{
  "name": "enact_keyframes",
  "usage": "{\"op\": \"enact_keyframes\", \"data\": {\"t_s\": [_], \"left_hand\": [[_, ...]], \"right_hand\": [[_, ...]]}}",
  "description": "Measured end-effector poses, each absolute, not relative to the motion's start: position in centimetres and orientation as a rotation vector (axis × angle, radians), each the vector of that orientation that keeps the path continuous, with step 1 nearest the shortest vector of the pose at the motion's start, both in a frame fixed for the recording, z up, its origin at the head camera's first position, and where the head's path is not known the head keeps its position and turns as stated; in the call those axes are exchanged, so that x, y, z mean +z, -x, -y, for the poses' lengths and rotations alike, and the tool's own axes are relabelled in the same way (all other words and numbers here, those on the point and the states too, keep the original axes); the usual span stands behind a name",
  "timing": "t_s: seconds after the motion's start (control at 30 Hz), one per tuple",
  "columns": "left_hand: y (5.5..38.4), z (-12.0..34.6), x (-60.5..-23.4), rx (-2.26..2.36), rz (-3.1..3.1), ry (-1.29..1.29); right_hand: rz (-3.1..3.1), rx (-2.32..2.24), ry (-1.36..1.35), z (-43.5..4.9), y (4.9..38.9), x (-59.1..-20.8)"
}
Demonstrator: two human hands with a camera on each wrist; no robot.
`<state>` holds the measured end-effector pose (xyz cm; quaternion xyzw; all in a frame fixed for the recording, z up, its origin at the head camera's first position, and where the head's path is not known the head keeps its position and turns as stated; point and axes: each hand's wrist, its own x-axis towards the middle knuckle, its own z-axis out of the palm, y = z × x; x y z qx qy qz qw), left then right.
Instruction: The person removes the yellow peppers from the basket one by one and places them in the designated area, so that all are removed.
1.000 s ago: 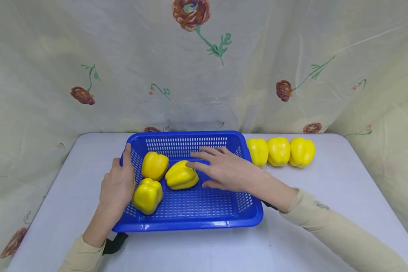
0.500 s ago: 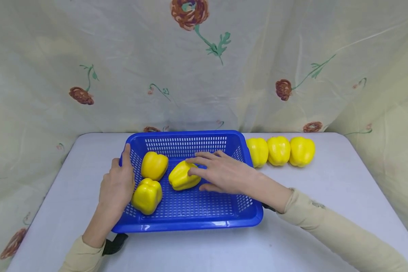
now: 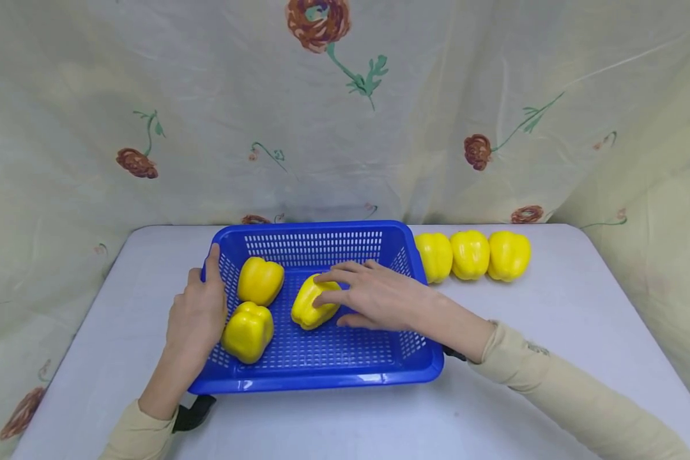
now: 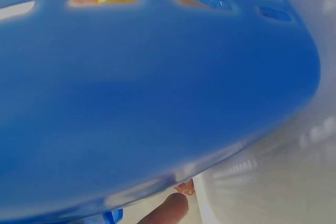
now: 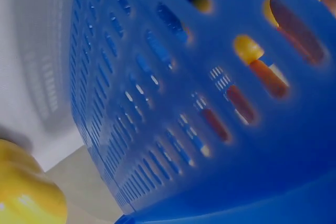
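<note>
A blue plastic basket [image 3: 322, 378] with slotted walls stands on the table in the head view. My left hand [image 3: 197, 313] grips its left rim; in the left wrist view one fingertip [image 4: 176, 205] shows under the basket's edge. Three yellow bell peppers are inside: a far-left pepper [image 3: 260, 281], a near-left pepper [image 3: 247, 332] and a middle pepper [image 3: 307, 306], which lies tilted. My right hand [image 3: 374, 297] reaches over the right wall, loosely bent fingers touching the middle pepper's top and right side. The thumb points left beside it.
To the right of the basket, three more bell peppers stand in a row along the table's back: a left one [image 3: 435, 255], a middle one [image 3: 470, 255] and a right one [image 3: 508, 255]. A flowered curtain [image 3: 207, 96] hangs behind the white table [image 3: 523, 332].
The middle pepper has turned and shifted slightly right and nearer under my right fingers. My right hand has moved a little nearer and lower onto it. My left hand stays on the rim.
</note>
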<state>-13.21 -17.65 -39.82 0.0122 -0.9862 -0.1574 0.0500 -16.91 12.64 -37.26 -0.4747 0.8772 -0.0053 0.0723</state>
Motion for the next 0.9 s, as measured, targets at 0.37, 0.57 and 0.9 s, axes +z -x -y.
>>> {"op": "enact_keyframes", "data": {"t_s": [0.37,0.57,0.9], "left_hand": [[13.1,17.7,-40.0,-0.493,3.014,-0.061],[13.1,17.7,-40.0,-0.493,3.027,-0.072],[13.3,17.6,-40.0,-0.495,3.008,-0.051]], "right_hand": [[-2.629,-0.053,1.463,-12.3,16.6,-37.7],[-2.592,-0.063,1.483,-12.2,16.4,-38.0],[-2.594,-0.092,1.546,-12.1,16.2,-39.1]]}}
